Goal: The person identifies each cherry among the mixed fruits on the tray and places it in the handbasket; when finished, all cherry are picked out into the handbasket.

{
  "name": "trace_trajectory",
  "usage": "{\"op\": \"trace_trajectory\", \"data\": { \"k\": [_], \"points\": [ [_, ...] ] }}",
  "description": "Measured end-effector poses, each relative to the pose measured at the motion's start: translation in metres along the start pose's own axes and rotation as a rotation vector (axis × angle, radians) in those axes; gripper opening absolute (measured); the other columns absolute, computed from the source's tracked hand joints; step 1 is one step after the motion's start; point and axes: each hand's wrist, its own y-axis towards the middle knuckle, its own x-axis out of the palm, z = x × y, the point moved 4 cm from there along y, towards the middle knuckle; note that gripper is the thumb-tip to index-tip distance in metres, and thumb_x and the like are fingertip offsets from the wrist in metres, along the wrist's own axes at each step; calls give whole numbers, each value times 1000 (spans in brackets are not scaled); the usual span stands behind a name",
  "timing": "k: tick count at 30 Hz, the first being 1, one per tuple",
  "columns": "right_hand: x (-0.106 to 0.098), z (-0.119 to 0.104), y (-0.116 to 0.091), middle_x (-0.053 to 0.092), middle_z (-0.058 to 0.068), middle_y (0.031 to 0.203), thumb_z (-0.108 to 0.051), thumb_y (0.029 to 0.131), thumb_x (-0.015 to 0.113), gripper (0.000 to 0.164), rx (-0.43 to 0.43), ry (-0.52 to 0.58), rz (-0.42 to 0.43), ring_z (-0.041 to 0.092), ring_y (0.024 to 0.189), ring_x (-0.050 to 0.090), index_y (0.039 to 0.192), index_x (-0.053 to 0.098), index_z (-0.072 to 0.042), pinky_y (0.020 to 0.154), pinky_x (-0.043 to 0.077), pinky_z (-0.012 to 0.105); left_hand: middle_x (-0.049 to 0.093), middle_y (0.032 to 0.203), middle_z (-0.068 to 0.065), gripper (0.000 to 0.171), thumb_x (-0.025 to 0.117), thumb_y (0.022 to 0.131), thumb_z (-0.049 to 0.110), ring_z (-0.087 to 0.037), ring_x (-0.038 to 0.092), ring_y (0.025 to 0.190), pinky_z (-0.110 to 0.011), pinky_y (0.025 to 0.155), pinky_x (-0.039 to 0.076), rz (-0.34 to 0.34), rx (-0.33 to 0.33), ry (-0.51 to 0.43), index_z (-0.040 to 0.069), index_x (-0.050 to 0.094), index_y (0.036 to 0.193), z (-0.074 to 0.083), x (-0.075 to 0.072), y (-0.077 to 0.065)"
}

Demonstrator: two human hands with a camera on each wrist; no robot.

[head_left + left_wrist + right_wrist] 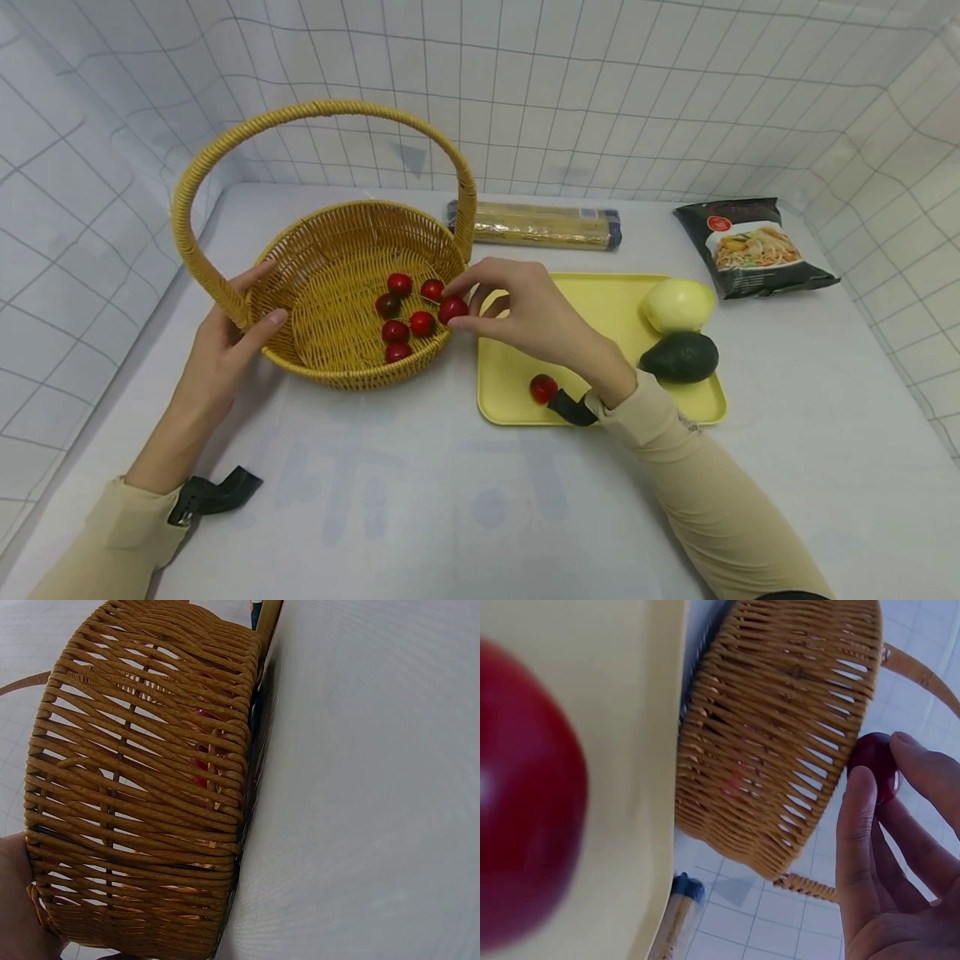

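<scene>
A round yellow-brown wicker basket [360, 382] with a tall arched handle stands at the left, several red cherries [395, 331] lying inside toward its right. My left hand [217, 350] grips the basket's left rim by the foot of the handle, thumb over the inner side. Between thumb and fingertips, my right hand [525, 312] pinches a dark red cherry [877, 766] right at the basket's right rim. Another cherry [543, 388] lies on the yellow tray [495, 408] below the right wrist; it looms large in the right wrist view.
At the tray's right side sit a pale yellow, lemon-like fruit [678, 306] and a dark green avocado [680, 357]. Behind the tray lies a long gold packet [540, 225] with dark ends. A black noodle packet [756, 248] rests at the back right. Gridded white walls enclose the table.
</scene>
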Motion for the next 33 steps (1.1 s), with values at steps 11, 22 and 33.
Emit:
{"op": "trace_trajectory", "data": {
  "k": [11,22,33],
  "points": [
    [12,-2,2,75,-3,110,-19,92,84,42,-30,8,-53,7,90,68,131,73,-12,79,61,32,34,171,1,63,60,108,22,-10,30,154,-28,120,23,-4,-5,5,31,37,165,1,-1,0],
    [3,-5,-1,75,-4,121,-20,93,83,47,-20,139,-191,8,102,70,139,69,-17,87,60,30,35,170,2,63,61,107,21,-11,32,154,-27,120,23,-5,-4,0,31,37,165,2,0,0],
    [-20,9,-1,77,-4,117,-25,99,77,28,40,66,-197,6,105,68,125,77,-17,92,58,37,35,170,-1,63,61,107,21,-11,33,153,-27,119,24,-8,-8,-13,30,37,165,2,1,-1]
  ]
}}
